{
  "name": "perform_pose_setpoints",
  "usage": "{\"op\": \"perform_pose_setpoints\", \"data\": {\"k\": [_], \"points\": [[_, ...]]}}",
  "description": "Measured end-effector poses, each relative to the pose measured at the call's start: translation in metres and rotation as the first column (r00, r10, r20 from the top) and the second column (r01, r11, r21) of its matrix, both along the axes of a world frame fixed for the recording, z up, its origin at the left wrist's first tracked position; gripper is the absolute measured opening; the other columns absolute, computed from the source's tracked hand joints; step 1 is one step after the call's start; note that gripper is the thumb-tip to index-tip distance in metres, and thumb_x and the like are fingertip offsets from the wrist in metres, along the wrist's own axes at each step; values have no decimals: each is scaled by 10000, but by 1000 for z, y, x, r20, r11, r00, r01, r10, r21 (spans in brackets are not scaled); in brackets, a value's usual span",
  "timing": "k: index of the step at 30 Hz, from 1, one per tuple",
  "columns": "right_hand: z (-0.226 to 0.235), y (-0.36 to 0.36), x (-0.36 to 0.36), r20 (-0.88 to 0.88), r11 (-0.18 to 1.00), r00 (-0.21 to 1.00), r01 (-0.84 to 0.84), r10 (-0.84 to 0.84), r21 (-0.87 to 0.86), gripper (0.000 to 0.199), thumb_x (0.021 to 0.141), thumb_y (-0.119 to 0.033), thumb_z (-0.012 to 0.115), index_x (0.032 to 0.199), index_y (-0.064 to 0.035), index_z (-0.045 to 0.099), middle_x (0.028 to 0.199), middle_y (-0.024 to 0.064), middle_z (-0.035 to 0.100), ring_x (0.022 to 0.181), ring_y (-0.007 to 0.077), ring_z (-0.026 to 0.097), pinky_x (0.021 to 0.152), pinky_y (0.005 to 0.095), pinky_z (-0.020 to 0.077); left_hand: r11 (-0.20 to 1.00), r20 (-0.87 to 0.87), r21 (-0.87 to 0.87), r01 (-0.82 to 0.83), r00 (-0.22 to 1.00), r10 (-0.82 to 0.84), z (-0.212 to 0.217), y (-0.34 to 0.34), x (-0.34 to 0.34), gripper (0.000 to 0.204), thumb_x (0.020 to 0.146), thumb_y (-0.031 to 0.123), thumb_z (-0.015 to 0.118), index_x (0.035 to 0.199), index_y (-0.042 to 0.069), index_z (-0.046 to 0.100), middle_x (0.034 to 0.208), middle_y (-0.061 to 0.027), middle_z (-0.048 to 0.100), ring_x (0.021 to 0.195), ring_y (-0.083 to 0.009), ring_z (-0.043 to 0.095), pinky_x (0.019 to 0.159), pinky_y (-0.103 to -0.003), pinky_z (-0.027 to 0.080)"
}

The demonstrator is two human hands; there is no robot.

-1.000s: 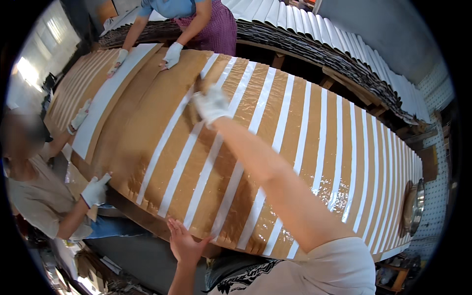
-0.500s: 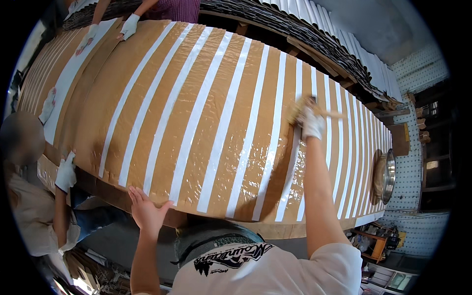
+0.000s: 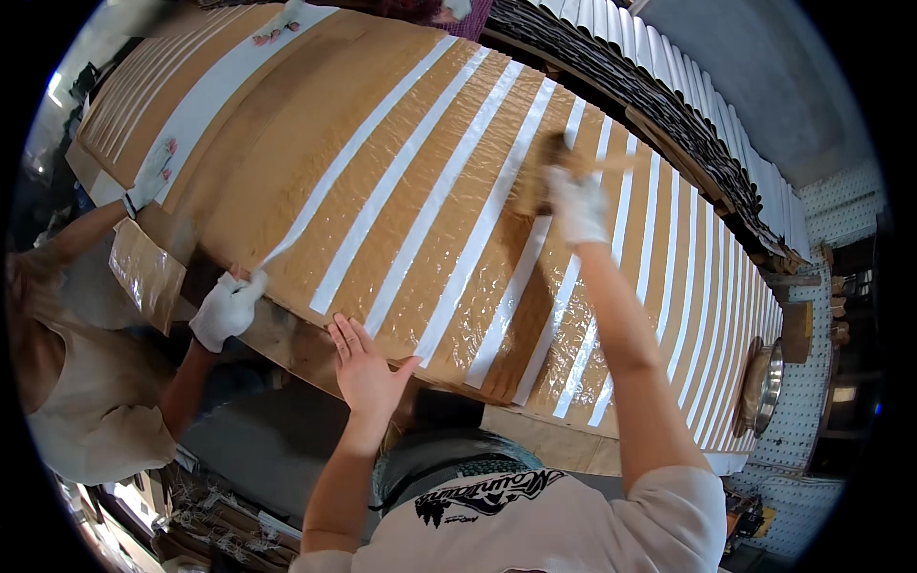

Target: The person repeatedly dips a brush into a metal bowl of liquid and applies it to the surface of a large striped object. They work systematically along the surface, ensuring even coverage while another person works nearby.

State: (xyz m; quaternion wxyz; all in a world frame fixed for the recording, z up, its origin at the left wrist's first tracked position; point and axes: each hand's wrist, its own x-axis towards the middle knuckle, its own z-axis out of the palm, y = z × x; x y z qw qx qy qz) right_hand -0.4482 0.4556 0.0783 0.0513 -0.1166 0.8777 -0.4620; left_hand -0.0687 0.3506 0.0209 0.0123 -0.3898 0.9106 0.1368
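Note:
My right hand [image 3: 577, 205], in a white glove, is closed round a wide brush [image 3: 535, 181] with a pale wooden handle, blurred by motion. The brush is on the brown sheet [image 3: 458, 124], which is wet and shiny and carries parallel white strips [image 3: 463, 286]. My left hand [image 3: 363, 368] is bare and lies on the sheet's near edge, fingers straight and thumb out to the side, holding nothing. To its left, a co-worker's gloved hand [image 3: 229, 307] is at the near end of the leftmost strip.
The co-worker's other gloved hand [image 3: 143, 188] is by a wide white band with pink flowers [image 3: 224, 81]. A shiny metal basin [image 3: 767, 387] stands at the table's right end. Stacked dark sheets [image 3: 611, 91] line the far side. A wrinkled clear-film piece [image 3: 145, 272] hangs at left.
My right hand has moved the brush left across several strips. The co-worker's near hand has come right to the leftmost strip. The far person's hands have drawn back. The whole view has shifted.

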Motion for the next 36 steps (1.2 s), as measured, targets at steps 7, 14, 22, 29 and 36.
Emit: {"op": "perform_pose_setpoints", "data": {"k": [7,14,22,29,36], "points": [[-21,-116,76,10,966,988,-155,156,206,608,823,-504,577,1055,56,612,1142,294,598,1130,404,560,989,433,426,999,-18,-35,-16,1000,16,-8,5,-3,1155,705,630,707,1449,-117,236,1561,-257,167,1452,-367,192,1080,-449,353],[-52,169,36,4,960,978,207,-211,-189,421,846,-302,685,1088,36,618,992,119,671,874,209,627,801,323,497,998,-25,-62,13,1000,-14,-13,2,6,1140,736,646,679,1428,-146,240,1535,-309,171,1435,-412,201,1099,-428,343],[-19,394,56,-85,439,542,754,-836,488,657,827,-558,580,1121,23,667,1096,221,681,1035,319,661,879,405,520,997,-78,-60,53,995,-58,-29,-2,12,1163,737,661,673,1416,-172,228,1523,-339,160,1427,-453,175,1155,-425,257],[11,139,151,132,982,991,-33,9,184,389,884,-386,511,895,-21,645,882,181,672,789,313,658,666,413,514,995,-5,-46,84,996,-84,-22,0,8,1250,698,711,673,1452,-144,162,1550,-309,106,1463,-393,100,1175,-401,215],[-21,72,204,-22,960,997,-71,80,269,478,845,-445,516,1062,-40,651,999,238,671,954,388,648,869,431,505,996,125,-63,55,991,-47,-11,5,3,1245,697,745,643,1463,-117,175,1561,-276,131,1463,-359,152,1148,-401,277]]}}
